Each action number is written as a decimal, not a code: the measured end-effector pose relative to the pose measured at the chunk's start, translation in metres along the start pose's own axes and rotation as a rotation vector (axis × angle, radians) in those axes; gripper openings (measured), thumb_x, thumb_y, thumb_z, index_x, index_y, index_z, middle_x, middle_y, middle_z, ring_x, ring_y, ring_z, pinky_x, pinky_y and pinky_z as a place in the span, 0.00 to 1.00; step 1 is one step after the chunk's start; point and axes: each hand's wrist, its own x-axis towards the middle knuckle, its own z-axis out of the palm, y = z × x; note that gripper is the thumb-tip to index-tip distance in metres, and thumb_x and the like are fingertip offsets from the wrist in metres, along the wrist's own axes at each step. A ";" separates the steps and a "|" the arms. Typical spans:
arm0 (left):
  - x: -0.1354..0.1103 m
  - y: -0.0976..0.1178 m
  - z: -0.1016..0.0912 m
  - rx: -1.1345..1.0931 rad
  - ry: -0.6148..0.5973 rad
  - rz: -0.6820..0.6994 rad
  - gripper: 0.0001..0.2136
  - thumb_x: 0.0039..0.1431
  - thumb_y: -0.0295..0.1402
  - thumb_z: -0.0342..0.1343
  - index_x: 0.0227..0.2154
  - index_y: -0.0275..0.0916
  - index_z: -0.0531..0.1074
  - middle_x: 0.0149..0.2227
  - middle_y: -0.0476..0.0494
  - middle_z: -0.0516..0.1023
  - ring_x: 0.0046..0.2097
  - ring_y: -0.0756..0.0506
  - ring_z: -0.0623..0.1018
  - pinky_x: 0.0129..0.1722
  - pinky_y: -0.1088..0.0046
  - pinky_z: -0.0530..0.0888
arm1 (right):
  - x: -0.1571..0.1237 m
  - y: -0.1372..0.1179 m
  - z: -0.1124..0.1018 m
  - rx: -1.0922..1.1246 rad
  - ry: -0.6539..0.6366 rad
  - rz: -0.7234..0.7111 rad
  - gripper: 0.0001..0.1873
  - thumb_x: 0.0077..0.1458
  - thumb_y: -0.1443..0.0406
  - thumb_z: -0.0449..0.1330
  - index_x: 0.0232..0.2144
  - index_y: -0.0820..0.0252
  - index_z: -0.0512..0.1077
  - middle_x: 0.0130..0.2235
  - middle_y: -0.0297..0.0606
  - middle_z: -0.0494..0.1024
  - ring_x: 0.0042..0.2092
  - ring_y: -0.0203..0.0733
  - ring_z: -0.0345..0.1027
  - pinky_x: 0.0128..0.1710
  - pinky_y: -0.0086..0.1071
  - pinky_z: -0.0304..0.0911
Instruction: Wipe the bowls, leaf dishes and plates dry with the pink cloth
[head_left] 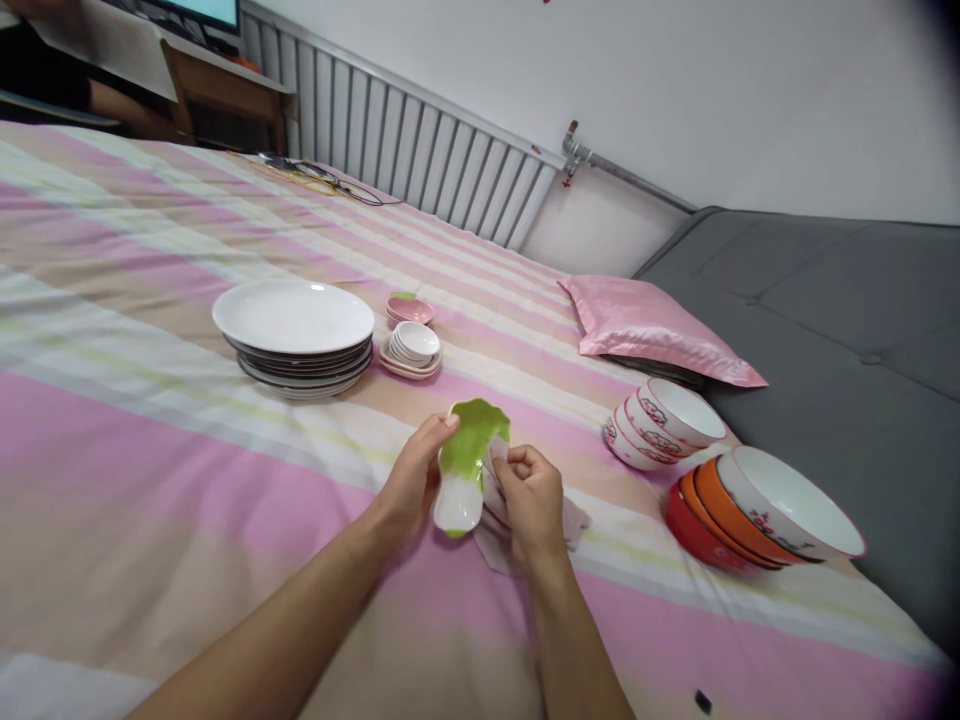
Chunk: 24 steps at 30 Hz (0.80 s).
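Underneath everything lies a striped bedspread (150,480) in pink, cream and pale green, cut off at the left and bottom edges. To the right, a grey couch (847,330) runs out of view, its far corner lost in the dark blur of the lens. A white radiator (420,150) lines the back wall, its left end hidden behind furniture. A pink satin pillow (652,330) rests where bedspread and couch meet, covering something dark that cannot be made out.

A stack of white plates (296,335) sits left of centre; only the top one shows fully. On the right, tilted orange and red bowls (757,510) nest together, and beside them smaller patterned bowls (664,420), also tilted. Near the plates stand stacked white saucers (414,348) and a pink dish (409,308).

Front and centre, a leaf-shaped dish (465,465), green above and white below, is held up just over the bedspread. The left hand (412,485) wraps its left edge, fingers behind and out of sight, thumb on the rim. The right hand (532,500) is curled closed on a pale cloth (495,530), pressed to the dish's right side; the cloth trails onto the bedspread.
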 end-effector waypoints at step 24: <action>-0.008 -0.002 0.004 -0.177 -0.247 -0.165 0.19 0.54 0.33 0.58 0.50 0.43 0.70 0.40 0.43 0.78 0.39 0.45 0.78 0.32 0.77 0.71 | 0.001 0.001 -0.002 -0.073 0.185 -0.165 0.21 0.42 0.52 0.64 0.24 0.56 0.58 0.21 0.26 0.63 0.22 0.31 0.56 0.22 0.26 0.54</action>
